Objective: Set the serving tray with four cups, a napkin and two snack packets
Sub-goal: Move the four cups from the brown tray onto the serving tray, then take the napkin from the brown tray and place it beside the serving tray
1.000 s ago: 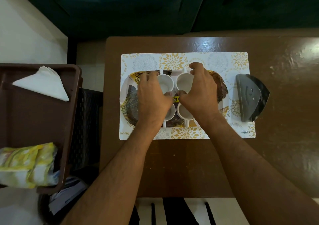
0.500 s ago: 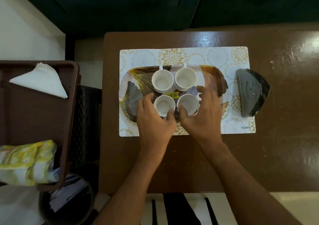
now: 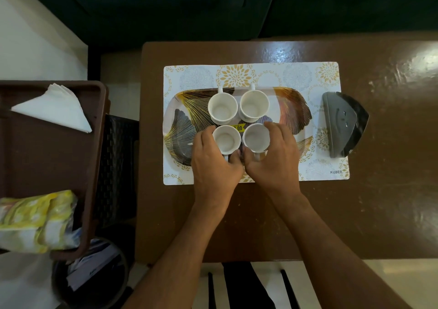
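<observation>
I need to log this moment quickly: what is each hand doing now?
Left hand: fingers curled round the near left cup.
Right hand: fingers curled round the near right cup.

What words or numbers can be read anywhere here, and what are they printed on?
"KUBER": on the near right corner of the placemat.
"00": the end of a number on the yellow sticker on the tray; its start is hidden behind a cup.
Snack packets: print too blurred to read.
Papers in the bin: too dark and small to read.
</observation>
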Demonstrator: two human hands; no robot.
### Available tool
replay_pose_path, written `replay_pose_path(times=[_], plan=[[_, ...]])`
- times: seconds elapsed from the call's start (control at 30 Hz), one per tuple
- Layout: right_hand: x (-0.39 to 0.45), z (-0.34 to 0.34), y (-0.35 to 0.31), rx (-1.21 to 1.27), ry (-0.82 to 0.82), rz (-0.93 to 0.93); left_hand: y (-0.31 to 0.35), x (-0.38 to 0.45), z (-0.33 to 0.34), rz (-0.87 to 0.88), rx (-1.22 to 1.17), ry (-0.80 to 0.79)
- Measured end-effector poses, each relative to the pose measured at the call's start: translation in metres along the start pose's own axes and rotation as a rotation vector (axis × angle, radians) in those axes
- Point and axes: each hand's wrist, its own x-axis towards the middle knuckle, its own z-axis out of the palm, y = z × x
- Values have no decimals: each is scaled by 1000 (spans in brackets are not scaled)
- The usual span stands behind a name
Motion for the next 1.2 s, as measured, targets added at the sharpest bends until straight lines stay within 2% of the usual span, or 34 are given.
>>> replay_pose_path(times=[0.57, 0.7, 0.87, 1.03, 1.2], plan=[[-4, -2, -1, -44, 15, -6, 2, 0, -5, 6, -17, -33], [-6, -3, -10, -75, 79, -39, 1, 1, -13, 7, -5, -11], [-3, 2, -38, -71, 111, -131, -11, 11, -38, 27, -4, 23], [2, 24, -87, -69, 66, -207, -39, 31, -80, 31, 23, 76], [6, 65, -151, -74, 7, -295, -83, 57, -131, -41, 51, 145]])
